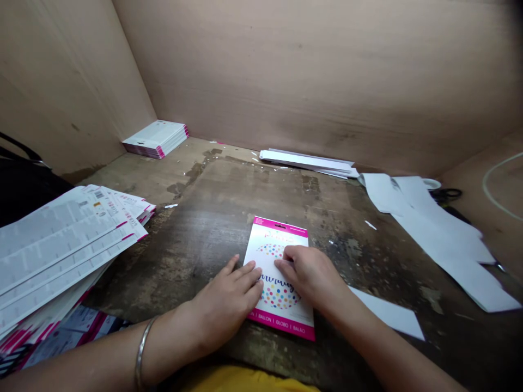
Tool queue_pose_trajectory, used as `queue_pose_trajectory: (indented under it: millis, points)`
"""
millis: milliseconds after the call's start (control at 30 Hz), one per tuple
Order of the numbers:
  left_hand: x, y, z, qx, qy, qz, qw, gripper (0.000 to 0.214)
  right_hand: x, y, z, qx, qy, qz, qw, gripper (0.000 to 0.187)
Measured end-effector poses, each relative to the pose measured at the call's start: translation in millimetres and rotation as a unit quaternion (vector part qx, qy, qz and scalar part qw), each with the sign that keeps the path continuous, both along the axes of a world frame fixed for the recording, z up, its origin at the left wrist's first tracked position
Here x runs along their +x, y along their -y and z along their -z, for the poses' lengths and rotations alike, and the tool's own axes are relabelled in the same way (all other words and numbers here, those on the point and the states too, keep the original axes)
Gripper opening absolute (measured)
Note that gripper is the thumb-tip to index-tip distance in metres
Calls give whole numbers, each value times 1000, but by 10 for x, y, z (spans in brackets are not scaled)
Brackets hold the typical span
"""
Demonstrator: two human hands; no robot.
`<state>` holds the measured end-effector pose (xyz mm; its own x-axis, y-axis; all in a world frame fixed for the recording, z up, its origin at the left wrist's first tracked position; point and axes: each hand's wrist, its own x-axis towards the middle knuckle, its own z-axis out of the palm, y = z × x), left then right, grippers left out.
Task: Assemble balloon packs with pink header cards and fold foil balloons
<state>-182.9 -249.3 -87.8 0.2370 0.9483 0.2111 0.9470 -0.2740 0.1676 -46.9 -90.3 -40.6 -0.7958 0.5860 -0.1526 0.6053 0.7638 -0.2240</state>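
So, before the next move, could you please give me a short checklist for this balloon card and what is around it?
Card lying flat: the balloon card lies flat on the worn wooden table: ok.
Both hands on the card: the left hand and right hand both rest on it: ok.
Card surface free of creases: cannot tell, as the hands cover much of it.
Loose cards kept apart: the pile of printed cards sits apart from the balloon card: ok.
Scissors near a hand: the black-handled scissors lie at the far right, beyond the white paper strips: not ok.
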Motion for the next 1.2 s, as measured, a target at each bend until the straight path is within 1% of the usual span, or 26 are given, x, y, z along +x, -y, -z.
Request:
queue_pose_trajectory:
  millis: [33,67,100,167,233,300,367,400,433,467,500,533,567,600,633,667,700,733,767,867,933,1000,1033,1100,1167,1200]
  points:
    - [-4,-7,2,-6,5,1,1000,28,37,35,7,40,-24,-9,999,12]
    - [-6,-12,-2,-12,10,1,1000,28,85,78,22,85,-56,-28,994,16]
    - [-5,-16,-9,-19,15,0,1000,28,141,127,48,126,-88,-54,987,24]
    - [0,-21,-35,-32,26,-2,999,27,266,231,132,175,-130,-113,969,34]
    - [0,-29,-73,-43,42,-2,998,27,378,320,245,187,-139,-147,961,32]
    - [-13,-47,-122,-53,76,-1,996,26,454,374,353,193,-144,-156,958,31]
    - [-39,-84,-175,-68,152,-24,986,23,489,392,428,194,-153,-150,957,33]
    - [-57,-111,-201,-73,209,-57,974,22,495,392,450,190,-157,-145,958,33]
    - [-75,-143,-226,-74,278,-109,952,23,496,389,463,184,-161,-140,959,33]
    - [-92,-179,-250,-76,356,-172,915,27,495,385,468,180,-167,-135,960,33]
    - [-109,-220,-275,-82,439,-235,863,35,493,382,468,177,-174,-130,960,33]
    - [-125,-262,-300,-91,519,-288,800,42,491,381,466,173,-181,-125,960,32]
    - [-140,-306,-329,-107,587,-326,733,48,490,382,462,170,-186,-120,960,32]
    - [-154,-349,-360,-128,640,-348,673,53,488,385,458,167,-190,-116,960,32]
    - [-168,-393,-394,-147,673,-362,628,54,487,389,454,163,-193,-113,961,32]
    - [-181,-438,-428,-162,688,-373,601,55,484,393,452,159,-194,-110,962,32]
    - [-191,-482,-459,-176,689,-383,590,54,482,398,452,153,-193,-107,963,32]
    - [-195,-527,-483,-194,681,-390,589,52,479,402,453,147,-192,-105,965,32]
    - [-190,-572,-497,-221,670,-390,593,49,477,407,455,140,-192,-103,966,33]
    - [-104,-682,-473,-280,655,-347,610,45,483,423,465,117,-195,-98,969,34]
    - [-5,-715,-415,-259,676,-325,609,49,505,427,463,96,-202,-91,970,34]
    - [88,-707,-348,-226,715,-309,585,53,542,406,447,64,-221,-73,970,34]
    - [123,-689,-318,-220,737,-295,567,55,564,381,433,52,-240,-52,968,34]
    - [167,-638,-270,-213,776,-260,534,56,606,306,393,43,-287,34,956,41]
    - [187,-582,-245,-201,796,-231,522,57,630,216,338,16,-313,117,943,45]
    - [194,-557,-243,-195,801,-219,522,57,634,175,308,-9,-312,140,940,42]
